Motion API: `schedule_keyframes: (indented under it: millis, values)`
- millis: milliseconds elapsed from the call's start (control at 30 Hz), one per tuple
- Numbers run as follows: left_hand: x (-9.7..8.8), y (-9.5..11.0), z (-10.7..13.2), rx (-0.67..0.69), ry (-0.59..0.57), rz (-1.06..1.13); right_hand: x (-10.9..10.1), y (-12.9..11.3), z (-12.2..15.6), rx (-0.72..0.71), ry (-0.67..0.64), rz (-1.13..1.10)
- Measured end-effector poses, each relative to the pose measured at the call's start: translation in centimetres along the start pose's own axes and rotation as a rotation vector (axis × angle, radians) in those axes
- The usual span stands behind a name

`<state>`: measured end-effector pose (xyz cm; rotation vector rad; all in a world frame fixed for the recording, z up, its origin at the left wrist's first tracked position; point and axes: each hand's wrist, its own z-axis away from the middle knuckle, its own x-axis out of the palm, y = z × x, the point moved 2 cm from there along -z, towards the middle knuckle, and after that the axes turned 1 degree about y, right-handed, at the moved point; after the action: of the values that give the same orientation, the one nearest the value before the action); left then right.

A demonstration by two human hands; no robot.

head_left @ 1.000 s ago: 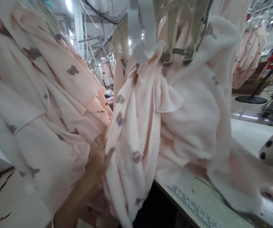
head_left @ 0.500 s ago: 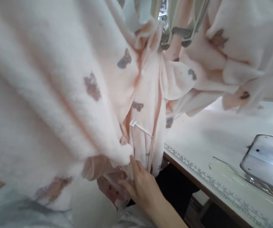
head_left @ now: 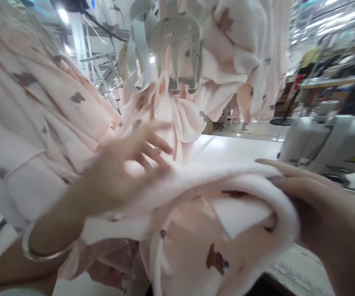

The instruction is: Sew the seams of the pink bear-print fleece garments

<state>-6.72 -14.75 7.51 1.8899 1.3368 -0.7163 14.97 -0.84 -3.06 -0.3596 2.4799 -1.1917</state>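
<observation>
Raised since prev frame, left hand blurred, spread open on fleece garment; right hand grip hidden, can't tell.

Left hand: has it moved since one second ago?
Yes. The left hand has risen from far below the hanger clip to nearer it, onto the fleece piece that the right hand holds.
</observation>
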Motion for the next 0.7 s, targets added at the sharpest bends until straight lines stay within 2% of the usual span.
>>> schedule_keyframes:
  millis: [33, 67, 133, 167, 233, 267, 333, 433, 533, 600, 667, 700]
  values:
    - [2.9, 0.8, -0.2, 0.093, -0.163, -0.049, -0.7, 0.1, -0.8, 0.0, 0.002, 0.084]
    - [5.4, 1.5, -0.6, 0.211, -0.24, -0.12, -1.2, 0.1, -1.2, -0.001, 0.029, 0.184]
    - [8.8, 2.2, -2.3, 0.253, -0.247, -0.208, -1.3, -0.5, -0.8, -0.071, 0.186, 0.455]
    - [9.6, 2.3, -3.6, 0.242, -0.217, -0.234, -0.9, -1.0, 0.2, -0.124, 0.299, 0.575]
    - [9.8, 2.4, -6.3, 0.18, -0.154, -0.221, 1.1, -1.8, 3.1, -0.223, 0.427, 0.676]
    - [9.5, 2.5, -7.6, 0.153, -0.132, -0.187, 2.6, -1.6, 4.8, -0.214, 0.393, 0.616]
    - [8.8, 3.0, -9.5, 0.128, -0.11, -0.079, 6.1, -0.5, 7.9, -0.215, 0.15, 0.504]
    - [8.2, 3.8, -10.9, 0.15, -0.09, 0.056, 9.9, 2.3, 11.4, -0.118, 0.067, 0.553]
    - [7.9, 4.1, -11.1, 0.159, -0.032, 0.11, 10.8, 4.0, 14.0, -0.003, -0.005, 0.412]
    - [7.5, 3.9, -10.8, 0.132, 0.01, 0.108, 10.1, 3.9, 15.4, 0.003, 0.107, 0.427]
    - [6.9, 3.7, -10.2, 0.098, 0.054, 0.074, 9.3, 3.5, 16.3, -0.005, 0.283, 0.553]
    - [6.5, 3.8, -9.9, 0.08, 0.082, 0.049, 9.1, 3.4, 16.5, -0.007, 0.331, 0.605]
